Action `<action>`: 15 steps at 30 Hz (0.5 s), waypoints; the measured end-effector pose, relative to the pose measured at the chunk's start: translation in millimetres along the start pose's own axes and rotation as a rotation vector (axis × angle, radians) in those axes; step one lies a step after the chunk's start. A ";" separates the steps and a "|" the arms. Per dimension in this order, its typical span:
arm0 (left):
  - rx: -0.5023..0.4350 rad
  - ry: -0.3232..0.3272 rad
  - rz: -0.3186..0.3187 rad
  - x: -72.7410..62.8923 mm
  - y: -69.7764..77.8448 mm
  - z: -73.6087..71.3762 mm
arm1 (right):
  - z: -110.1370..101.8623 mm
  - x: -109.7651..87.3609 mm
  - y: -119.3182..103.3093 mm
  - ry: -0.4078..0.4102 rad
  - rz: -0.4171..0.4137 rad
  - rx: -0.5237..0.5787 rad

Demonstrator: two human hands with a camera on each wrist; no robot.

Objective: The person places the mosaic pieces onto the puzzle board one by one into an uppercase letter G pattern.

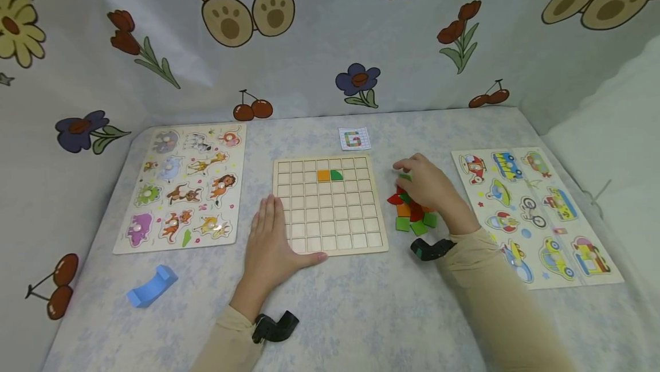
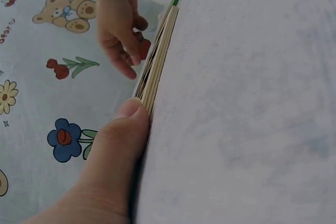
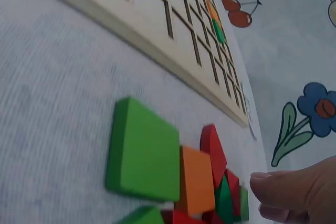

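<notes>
- Grid board (image 1: pixel 332 214): pale wood, square-celled, raised rim; flat on the desk (image 1: pixel 361 314), between two puzzle boards.
- Orange square (image 1: pixel 323 175) and green quarter-round (image 1: pixel 337 175): seated side by side in neighbouring cells, second row from the far edge.
- Loose pieces (image 1: pixel 415 211): heaped on the desk just beside the board's right edge; bright green squares nearest the person, orange, red and darker green ones among them, some with pointed or curved outlines.
- Pattern card (image 1: pixel 354 138): small, white, gridded, bearing a "G" in several colours; lies beyond the board.
- Left of the two hands, left hand (image 1: pixel 270 254): spread wide, straight fingers along the board's left edge, thumb at the near edge; grips nothing.
- Right hand (image 1: pixel 430 186): over the far part of the heap, fingers bent downward; whether it pinches a piece cannot be told.
- Animal puzzle board (image 1: pixel 235 163): left of the grid board; vehicle puzzle board (image 1: pixel 507 200) at the right, partly under the right sleeve.
- Blue block (image 1: pixel 152 286): curved, near the animal puzzle board.
- Left wrist view only: the grid board edge-on, thumb tip against it; a red patch beside the right hand's fingers.
- Right wrist view only: the thickness of a green square, its side wall plain and smooth; an orange piece beside it.
</notes>
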State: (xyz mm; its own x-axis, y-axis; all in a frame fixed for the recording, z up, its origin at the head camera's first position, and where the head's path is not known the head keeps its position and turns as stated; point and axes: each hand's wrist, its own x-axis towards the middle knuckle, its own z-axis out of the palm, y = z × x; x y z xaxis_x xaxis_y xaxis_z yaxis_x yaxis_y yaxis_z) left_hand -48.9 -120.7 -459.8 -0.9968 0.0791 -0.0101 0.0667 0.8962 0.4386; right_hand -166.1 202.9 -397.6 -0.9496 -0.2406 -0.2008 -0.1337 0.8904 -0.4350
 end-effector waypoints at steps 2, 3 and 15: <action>-0.002 0.000 0.000 0.3 0.5 -0.3 | -2.9 -2.9 9.0 -0.016 0.019 -0.019; -0.002 0.000 0.001 0.4 0.7 -0.4 | -3.5 -4.0 12.5 -0.024 0.025 -0.021; -0.003 -0.003 -0.007 0.2 0.7 -0.4 | -5.7 -11.1 23.8 -0.016 0.051 0.107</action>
State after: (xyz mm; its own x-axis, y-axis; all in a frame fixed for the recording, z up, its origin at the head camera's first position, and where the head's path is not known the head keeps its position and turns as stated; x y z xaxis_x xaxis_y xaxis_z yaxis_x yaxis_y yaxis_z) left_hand -49.1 -120.2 -459.1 -0.9971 0.0740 -0.0163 0.0592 0.8957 0.4408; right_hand -160.4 229.0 -400.8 -0.9496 -0.2030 -0.2390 -0.0534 0.8557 -0.5147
